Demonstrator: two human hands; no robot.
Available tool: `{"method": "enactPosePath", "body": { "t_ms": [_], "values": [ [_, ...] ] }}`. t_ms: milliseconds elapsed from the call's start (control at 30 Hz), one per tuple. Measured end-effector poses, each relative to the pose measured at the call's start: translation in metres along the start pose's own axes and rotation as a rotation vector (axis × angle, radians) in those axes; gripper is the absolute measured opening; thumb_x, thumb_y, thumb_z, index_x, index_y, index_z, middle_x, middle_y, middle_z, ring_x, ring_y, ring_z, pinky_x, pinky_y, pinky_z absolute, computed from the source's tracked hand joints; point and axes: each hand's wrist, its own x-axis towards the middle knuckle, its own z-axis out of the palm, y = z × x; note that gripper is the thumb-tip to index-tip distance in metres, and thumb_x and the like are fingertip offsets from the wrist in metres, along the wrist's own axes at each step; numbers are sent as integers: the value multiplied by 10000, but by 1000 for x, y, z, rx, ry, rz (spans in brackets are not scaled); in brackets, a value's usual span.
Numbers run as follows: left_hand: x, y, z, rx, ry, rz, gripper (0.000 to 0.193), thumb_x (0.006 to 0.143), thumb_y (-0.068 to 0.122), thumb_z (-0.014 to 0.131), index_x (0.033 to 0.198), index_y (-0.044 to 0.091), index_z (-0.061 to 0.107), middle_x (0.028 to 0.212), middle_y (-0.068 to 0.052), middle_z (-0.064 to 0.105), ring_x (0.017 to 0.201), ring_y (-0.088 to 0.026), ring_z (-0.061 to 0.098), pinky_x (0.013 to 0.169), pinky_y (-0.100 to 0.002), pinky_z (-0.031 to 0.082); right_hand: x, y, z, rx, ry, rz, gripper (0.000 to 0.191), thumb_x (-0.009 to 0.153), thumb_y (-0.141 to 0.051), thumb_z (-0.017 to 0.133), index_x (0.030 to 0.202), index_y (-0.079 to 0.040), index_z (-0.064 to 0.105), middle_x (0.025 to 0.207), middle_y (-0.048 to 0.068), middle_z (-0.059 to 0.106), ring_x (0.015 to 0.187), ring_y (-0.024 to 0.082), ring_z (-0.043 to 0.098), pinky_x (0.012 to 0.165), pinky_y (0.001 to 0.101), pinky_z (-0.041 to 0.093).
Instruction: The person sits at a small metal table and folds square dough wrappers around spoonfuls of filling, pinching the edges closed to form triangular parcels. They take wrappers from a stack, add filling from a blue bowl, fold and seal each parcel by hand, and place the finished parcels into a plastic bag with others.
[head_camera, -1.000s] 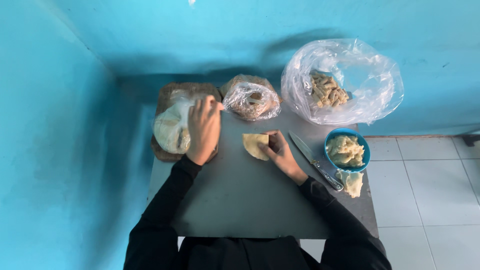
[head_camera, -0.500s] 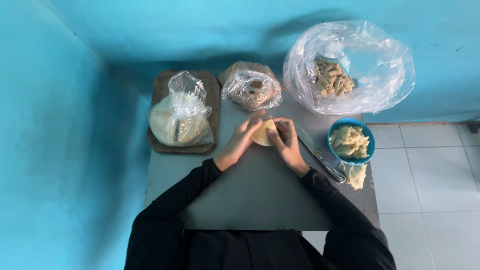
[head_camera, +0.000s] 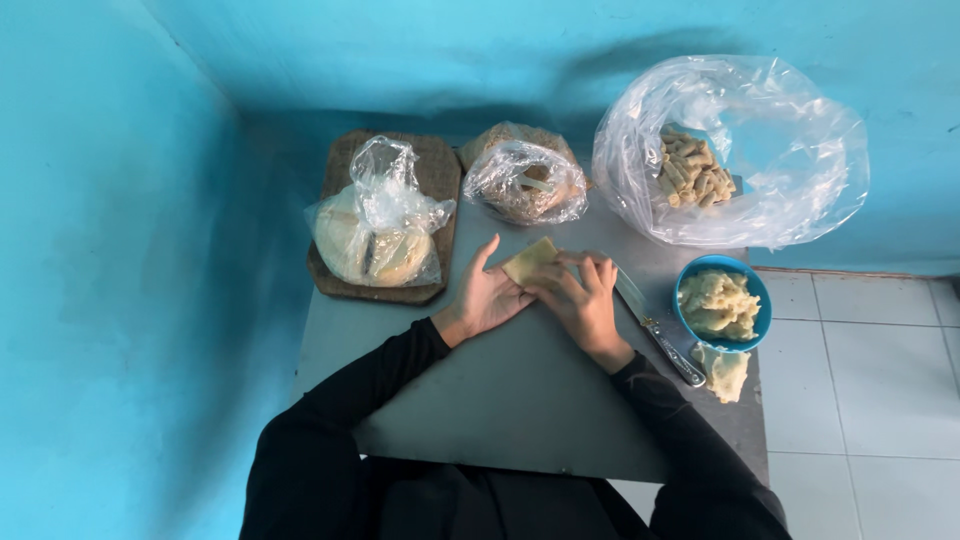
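Note:
A pale yellow dough wrapper (head_camera: 530, 261), folded over, lies on the grey table (head_camera: 500, 400) between both hands. My left hand (head_camera: 487, 298) rests flat with its fingers under the wrapper's left side. My right hand (head_camera: 583, 299) curls over the wrapper's right side, its fingertips pressing on it. A blue bowl (head_camera: 744, 284) of pale mashed filling stands to the right of my right hand. A knife (head_camera: 655, 334) lies between that hand and the bowl.
A bag of round wrappers (head_camera: 375, 228) sits on a wooden board (head_camera: 437, 172) at the back left. A small bag (head_camera: 527, 182) stands behind the hands. A large clear bag with rolled pieces (head_camera: 725, 150) fills the back right. A lump of filling (head_camera: 723, 371) lies near the table's right edge.
My left hand left the bag of wrappers on the board and came to the wrapper on the table. Both hands have folded the wrapper from a flat round into a narrower shape.

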Motion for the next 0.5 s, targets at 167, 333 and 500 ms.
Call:
{"method": "enactPosePath", "body": {
  "t_ms": [167, 333, 500],
  "values": [
    [-2, 1, 0, 3, 10, -13, 768, 1097, 568, 352, 1593, -18, 364, 1507, -136, 508, 1291, -211, 524, 1126, -335, 398, 4, -4, -6, -53, -6, -143, 329, 789, -252, 885, 1093, -210, 765, 1190, -55, 668, 1155, 261, 570, 902, 418, 398],
    [-1, 0, 3, 31, 20, -2, 753, 1095, 543, 362, 1574, -38, 374, 1479, -128, 527, 1287, -201, 527, 1134, -338, 392, 5, -1, -7, 7, -12, -118, 278, 799, -259, 856, 1068, -228, 790, 1166, -72, 694, 1169, 220, 591, 913, 409, 401],
    [3, 0, -1, 16, 24, -22, 715, 1116, 529, 337, 1567, -23, 394, 1438, -112, 556, 1302, -208, 518, 1202, -365, 366, 4, 9, -2, 57, -47, -32, 222, 776, -238, 850, 991, -230, 796, 1100, -83, 716, 1135, 210, 596, 910, 402, 380]
  ]
}}
